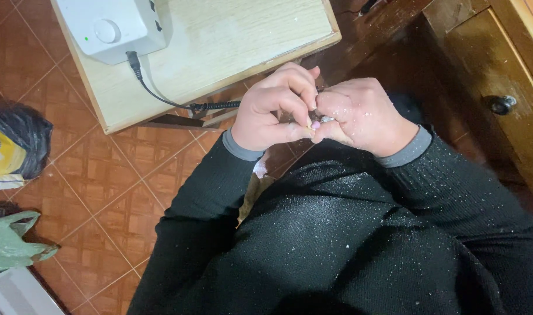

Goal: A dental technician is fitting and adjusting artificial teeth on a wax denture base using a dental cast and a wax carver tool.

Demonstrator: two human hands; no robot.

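My left hand [276, 109] and my right hand [362, 114] are pressed together in front of my chest, fingers curled tight around a small object [323, 119] that is mostly hidden between them. A black coiled cable [214, 107] runs from a white box-shaped device [112, 26] on a light wooden table [231, 44] into my left hand; what it ends in is hidden. White dust speckles my right hand and my black sweater [336, 233].
A dark wooden cabinet with a round knob [502, 104] stands at the right. Brown tiled floor [103, 181] lies at the left, with a black and yellow bag [13, 146] and a green plastic bag [10, 242] on it.
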